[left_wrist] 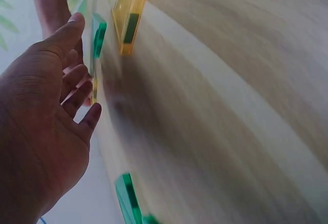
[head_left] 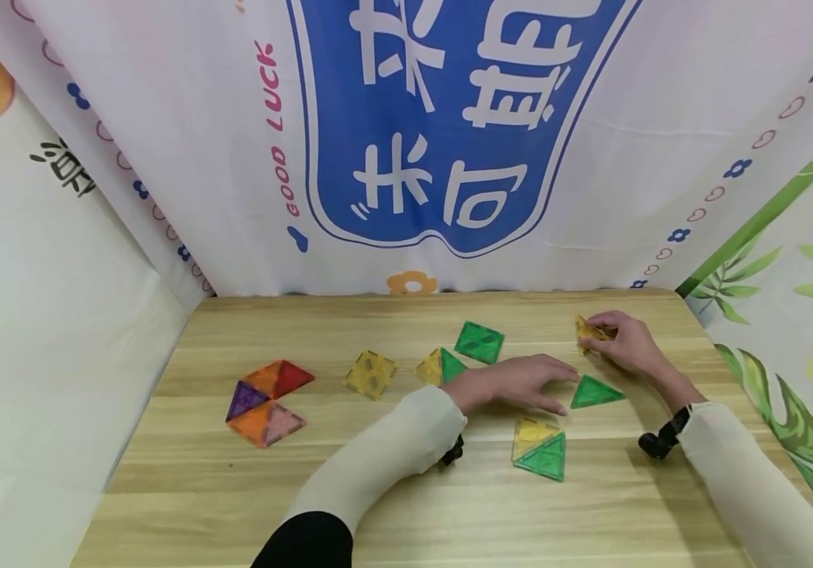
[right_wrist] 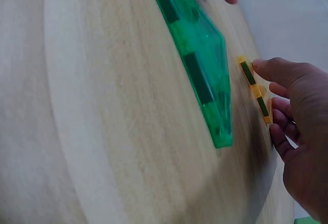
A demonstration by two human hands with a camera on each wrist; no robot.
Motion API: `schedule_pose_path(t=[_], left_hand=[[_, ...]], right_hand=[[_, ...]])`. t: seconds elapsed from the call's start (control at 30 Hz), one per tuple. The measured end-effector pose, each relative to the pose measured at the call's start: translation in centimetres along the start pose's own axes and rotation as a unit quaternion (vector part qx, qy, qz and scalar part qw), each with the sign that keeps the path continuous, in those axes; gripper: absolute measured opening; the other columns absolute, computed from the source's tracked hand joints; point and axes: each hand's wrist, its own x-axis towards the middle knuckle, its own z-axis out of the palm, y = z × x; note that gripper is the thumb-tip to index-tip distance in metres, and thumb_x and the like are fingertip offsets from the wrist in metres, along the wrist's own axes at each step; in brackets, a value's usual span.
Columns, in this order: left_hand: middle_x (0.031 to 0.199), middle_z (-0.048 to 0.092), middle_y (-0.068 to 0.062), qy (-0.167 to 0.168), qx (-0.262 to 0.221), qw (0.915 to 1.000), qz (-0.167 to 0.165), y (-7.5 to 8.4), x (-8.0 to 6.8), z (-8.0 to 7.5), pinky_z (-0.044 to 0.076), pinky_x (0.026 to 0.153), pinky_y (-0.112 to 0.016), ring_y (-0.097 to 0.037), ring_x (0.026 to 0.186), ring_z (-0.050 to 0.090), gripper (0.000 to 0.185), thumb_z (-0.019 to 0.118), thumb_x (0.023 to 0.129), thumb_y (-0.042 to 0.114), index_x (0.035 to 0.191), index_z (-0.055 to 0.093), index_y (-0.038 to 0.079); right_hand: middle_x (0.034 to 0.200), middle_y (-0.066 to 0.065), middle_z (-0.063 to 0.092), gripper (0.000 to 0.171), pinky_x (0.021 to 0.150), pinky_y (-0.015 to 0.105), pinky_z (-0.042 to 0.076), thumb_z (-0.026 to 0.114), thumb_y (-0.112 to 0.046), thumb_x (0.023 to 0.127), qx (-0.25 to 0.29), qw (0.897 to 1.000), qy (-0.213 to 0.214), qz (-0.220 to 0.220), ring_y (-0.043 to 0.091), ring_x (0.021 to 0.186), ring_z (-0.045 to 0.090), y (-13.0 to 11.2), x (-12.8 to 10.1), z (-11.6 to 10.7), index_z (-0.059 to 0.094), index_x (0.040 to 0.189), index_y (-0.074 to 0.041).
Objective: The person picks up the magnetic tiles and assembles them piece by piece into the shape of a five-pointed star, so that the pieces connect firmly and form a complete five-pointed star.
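The right hand [head_left: 626,341] has its fingertips [right_wrist: 264,67] curled round a yellow tile [head_left: 589,331], pinching it at the edge near the far right of the wooden table [head_left: 406,505]. In the right wrist view the tile [right_wrist: 254,88] shows edge-on, lifted or tilted off the wood, probably because a thin flat piece is easiest to raise by its rim. The left hand [head_left: 520,383] lies flat with fingers straight and relaxed, holding nothing; its fingertips reach toward a single green triangle [head_left: 594,392] just beside it, and I cannot tell whether they touch it.

Just in front of the left hand lies a yellow and green pair [head_left: 538,450], joined along an edge. Behind the left wrist sit a yellow and green pyramid [head_left: 440,366] and a green square [head_left: 479,341]; a yellow pyramid [head_left: 370,374] stands further left. Well apart at the left lies a cluster of 4 orange, red and purple triangles [head_left: 266,401], laid flat and edge to edge, likely held by magnets in their rims.

Both wrist views are motion-blurred. The left wrist view cuts off the green pieces [left_wrist: 130,201] at its edges, so their shapes are unclear. The forearms hide part of the table, and a printed cloth backdrop [head_left: 449,126] closes off the rear.
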Motion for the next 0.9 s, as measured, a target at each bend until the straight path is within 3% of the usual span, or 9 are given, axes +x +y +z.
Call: schedule_pose_path(t=[0.17,0.33,0.47,0.67,0.9], left_hand=[[0.173,0.031,0.0,-0.023,0.038,0.9988,0.018,0.5,1.0,0.5,0.013,0.127,-0.018,-0.012,0.159,0.025,0.069,0.061,0.107,0.047,0.165,0.04,0.016],[0.175,0.025,0.005,-0.045,0.087,0.9951,0.014,0.9,1.5,0.8,0.012,0.128,-0.02,-0.013,0.161,0.021,0.068,0.056,0.107,0.052,0.165,0.039,0.022],[0.174,0.028,0.006,-0.042,0.103,0.9938,0.003,1.2,1.7,0.8,0.017,0.128,-0.022,-0.013,0.16,0.023,0.065,0.055,0.107,0.055,0.163,0.043,0.024],[0.171,0.032,0.004,-0.017,0.092,0.9951,-0.031,1.1,1.4,0.7,0.024,0.126,-0.024,-0.013,0.158,0.027,0.058,0.058,0.106,0.054,0.156,0.053,0.026],[0.169,0.037,0.003,0.016,0.088,0.9944,-0.058,0.8,0.8,0.8,0.031,0.124,-0.027,-0.015,0.156,0.032,0.052,0.064,0.103,0.055,0.147,0.062,0.027]], right_hand=[[0.128,0.028,0.068,0.042,0.091,0.056,0.055,0.083,-0.024,0.094,0.006,1.0,0.005,0.005,0.044,0.112,0.066,0.3,0.2,0.0,0.073,0.124,0.004],[0.131,0.028,0.068,0.041,0.093,0.057,0.054,0.083,-0.024,0.095,0.013,1.0,-0.007,0.018,0.045,0.116,0.065,0.4,0.3,-0.1,0.074,0.125,0.002],[0.131,0.028,0.068,0.038,0.088,0.044,0.056,0.083,-0.02,0.094,0.022,1.0,-0.011,0.019,0.044,0.115,0.065,0.4,0.3,-0.3,0.074,0.125,0.002],[0.129,0.029,0.068,0.037,0.08,0.016,0.048,0.084,-0.015,0.092,0.041,0.999,-0.01,0.02,0.044,0.114,0.065,0.1,0.2,-0.5,0.074,0.123,0.004],[0.129,0.028,0.066,0.038,0.079,0.008,0.042,0.085,-0.014,0.091,0.045,0.999,0.002,0.027,0.044,0.116,0.064,0.0,-0.4,-0.7,0.074,0.122,0.005]])
